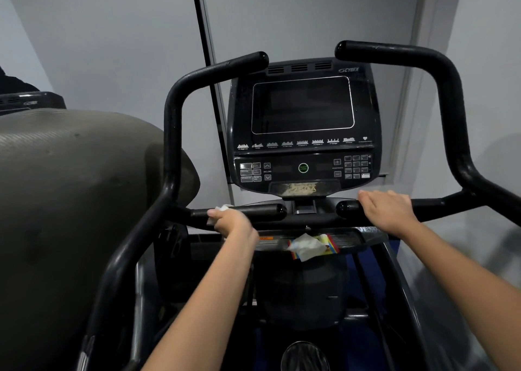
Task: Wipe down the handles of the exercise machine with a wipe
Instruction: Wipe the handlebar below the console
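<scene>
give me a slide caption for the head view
Left hand wipes the left inner handle with a wipe; right hand rests on the right one.

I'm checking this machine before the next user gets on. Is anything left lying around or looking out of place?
Yes. A crumpled white wipe lies loose on the tray below the console, on top of a colourful packet. It looks like leftover litter. The left hand holds another wipe against the left handle.
</scene>
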The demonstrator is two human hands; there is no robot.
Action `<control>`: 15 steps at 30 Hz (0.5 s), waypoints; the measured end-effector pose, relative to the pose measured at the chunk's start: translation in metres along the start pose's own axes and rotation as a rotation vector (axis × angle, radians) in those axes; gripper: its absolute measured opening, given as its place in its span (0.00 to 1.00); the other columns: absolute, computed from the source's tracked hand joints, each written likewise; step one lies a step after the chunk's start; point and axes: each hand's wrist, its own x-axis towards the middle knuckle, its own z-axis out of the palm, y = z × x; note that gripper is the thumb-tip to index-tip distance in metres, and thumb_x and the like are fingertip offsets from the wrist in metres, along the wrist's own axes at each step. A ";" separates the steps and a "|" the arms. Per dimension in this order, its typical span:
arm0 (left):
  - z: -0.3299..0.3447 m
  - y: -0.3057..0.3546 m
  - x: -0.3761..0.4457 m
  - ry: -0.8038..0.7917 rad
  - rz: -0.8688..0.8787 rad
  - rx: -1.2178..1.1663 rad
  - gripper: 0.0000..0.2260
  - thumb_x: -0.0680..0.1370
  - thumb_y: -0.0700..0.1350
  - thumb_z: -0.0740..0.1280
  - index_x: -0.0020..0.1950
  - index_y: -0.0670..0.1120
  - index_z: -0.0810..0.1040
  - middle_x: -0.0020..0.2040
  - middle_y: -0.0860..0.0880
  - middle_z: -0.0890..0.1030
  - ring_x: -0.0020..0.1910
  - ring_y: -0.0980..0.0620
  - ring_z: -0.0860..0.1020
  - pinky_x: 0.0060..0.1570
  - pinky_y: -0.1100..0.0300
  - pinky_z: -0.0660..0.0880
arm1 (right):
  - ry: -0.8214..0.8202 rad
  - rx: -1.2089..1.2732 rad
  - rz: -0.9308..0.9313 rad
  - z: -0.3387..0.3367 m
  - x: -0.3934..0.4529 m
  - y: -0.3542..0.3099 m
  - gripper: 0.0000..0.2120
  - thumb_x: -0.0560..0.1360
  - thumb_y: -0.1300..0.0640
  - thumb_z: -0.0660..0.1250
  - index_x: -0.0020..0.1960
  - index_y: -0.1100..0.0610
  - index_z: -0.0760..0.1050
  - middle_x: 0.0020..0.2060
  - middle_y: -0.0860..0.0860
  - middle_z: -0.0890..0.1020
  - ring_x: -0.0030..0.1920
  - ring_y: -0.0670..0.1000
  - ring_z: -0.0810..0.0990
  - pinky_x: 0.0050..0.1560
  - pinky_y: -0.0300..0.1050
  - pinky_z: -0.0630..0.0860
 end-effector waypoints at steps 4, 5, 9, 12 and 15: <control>0.023 -0.037 -0.030 -0.083 -0.066 0.112 0.32 0.84 0.61 0.48 0.68 0.33 0.69 0.67 0.34 0.74 0.64 0.35 0.74 0.64 0.49 0.70 | -0.007 0.002 -0.003 -0.001 0.000 0.000 0.20 0.83 0.49 0.43 0.42 0.49 0.70 0.54 0.51 0.82 0.54 0.58 0.76 0.54 0.52 0.64; 0.023 -0.045 -0.039 -0.131 -0.071 0.126 0.33 0.83 0.62 0.48 0.68 0.34 0.69 0.65 0.35 0.76 0.63 0.36 0.75 0.62 0.49 0.71 | -0.006 0.004 -0.004 0.000 0.000 0.001 0.20 0.83 0.49 0.43 0.42 0.50 0.69 0.53 0.51 0.82 0.54 0.58 0.76 0.54 0.52 0.64; 0.007 -0.047 -0.038 -0.239 -0.019 0.180 0.29 0.83 0.61 0.46 0.70 0.40 0.69 0.66 0.39 0.76 0.63 0.39 0.75 0.64 0.50 0.70 | -0.011 0.032 -0.021 0.001 0.000 0.004 0.19 0.83 0.49 0.43 0.42 0.50 0.69 0.52 0.51 0.82 0.49 0.56 0.73 0.52 0.51 0.62; -0.012 -0.010 0.015 -0.123 0.081 0.187 0.25 0.86 0.54 0.48 0.71 0.37 0.67 0.69 0.39 0.73 0.65 0.39 0.74 0.63 0.52 0.71 | -0.009 0.046 -0.022 0.000 -0.001 0.004 0.20 0.84 0.48 0.43 0.43 0.49 0.70 0.53 0.51 0.82 0.53 0.57 0.75 0.55 0.52 0.64; -0.023 0.022 0.063 -0.193 0.027 0.191 0.24 0.86 0.50 0.43 0.78 0.38 0.58 0.74 0.35 0.67 0.70 0.34 0.70 0.64 0.45 0.71 | 0.005 0.031 -0.022 0.001 0.000 0.002 0.19 0.83 0.48 0.43 0.42 0.48 0.69 0.54 0.51 0.82 0.54 0.58 0.76 0.54 0.53 0.64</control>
